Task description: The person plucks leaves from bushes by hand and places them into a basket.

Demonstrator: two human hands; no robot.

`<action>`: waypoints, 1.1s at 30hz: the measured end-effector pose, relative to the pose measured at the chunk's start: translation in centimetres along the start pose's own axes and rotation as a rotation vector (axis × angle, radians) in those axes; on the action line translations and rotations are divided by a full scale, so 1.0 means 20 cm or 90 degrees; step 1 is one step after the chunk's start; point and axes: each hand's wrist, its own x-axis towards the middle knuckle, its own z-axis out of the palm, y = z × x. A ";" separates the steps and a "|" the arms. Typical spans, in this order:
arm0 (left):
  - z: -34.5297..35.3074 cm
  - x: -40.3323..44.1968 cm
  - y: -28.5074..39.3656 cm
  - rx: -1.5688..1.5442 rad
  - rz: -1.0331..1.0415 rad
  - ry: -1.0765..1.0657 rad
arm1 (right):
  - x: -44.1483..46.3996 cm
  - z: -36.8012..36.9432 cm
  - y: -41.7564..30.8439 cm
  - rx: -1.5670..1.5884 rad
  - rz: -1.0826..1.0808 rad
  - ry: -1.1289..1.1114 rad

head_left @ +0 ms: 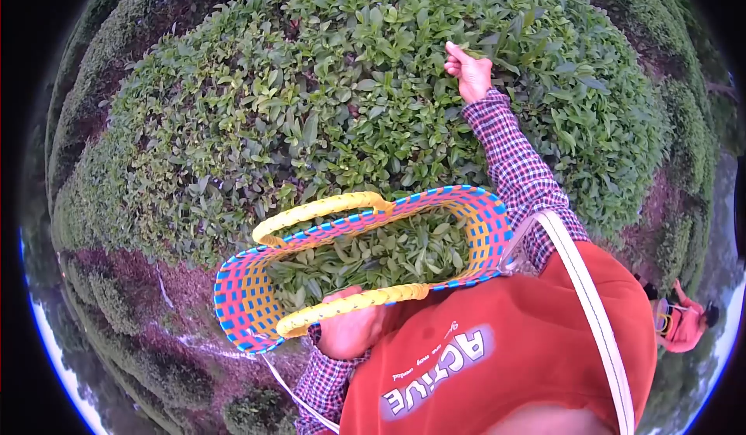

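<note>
My right hand (468,72) is stretched out over the leafy bush (326,85), its fingers closed in a pinch among the shoots. Whatever lies between the fingertips is too small to make out. My left hand (351,330) is at the near side of a woven basket (486,229), fingers curled over its rim under the near yellow handle (353,308). The pink, blue and yellow basket hangs against my body and holds many loose green leaves (373,256). A white strap (587,303) runs from it over my shoulder.
More rows of trimmed bushes (101,78) curve along both sides, with brownish ground (194,303) between them. Another person (684,322) in a reddish top stands at the far right. The second yellow handle (322,211) rises on the basket's far side.
</note>
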 end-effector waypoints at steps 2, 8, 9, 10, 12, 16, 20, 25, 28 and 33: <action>0.15 -0.03 -0.01 0.106 0.010 0.006 | -0.06 0.00 -0.15 -0.037 -0.172 -0.058; -0.14 0.07 0.03 -0.151 -0.022 0.007 | -0.76 -0.02 -0.80 -0.325 -0.244 -0.255; -0.15 0.08 0.03 -0.162 -0.023 -0.010 | -0.81 -0.08 -0.71 -0.386 -0.255 -0.382; -0.15 0.09 0.04 -0.170 -0.018 -0.004 | -0.87 -0.13 -0.62 -0.438 -0.269 -0.518; -0.17 0.09 0.07 -0.152 -0.017 -0.008 | -0.93 -0.23 -0.52 -0.522 -0.261 -0.645; -0.16 0.05 0.10 -0.157 -0.039 0.009 | -0.59 -0.34 -0.50 -0.729 -0.179 -0.336; -0.14 0.05 0.10 -0.164 -0.050 0.023 | -0.26 -0.39 -0.37 -0.950 -0.237 -0.343; -0.17 0.07 0.09 -0.160 -0.020 0.042 | -0.02 -0.32 -0.25 -0.871 -0.381 -0.555; -0.17 0.08 0.08 -0.152 -0.019 0.019 | 0.02 -0.25 -0.21 -0.759 -0.434 -0.660; -0.16 0.09 0.07 -0.151 -0.012 0.021 | -0.14 -0.26 -0.25 -0.619 -0.081 -0.347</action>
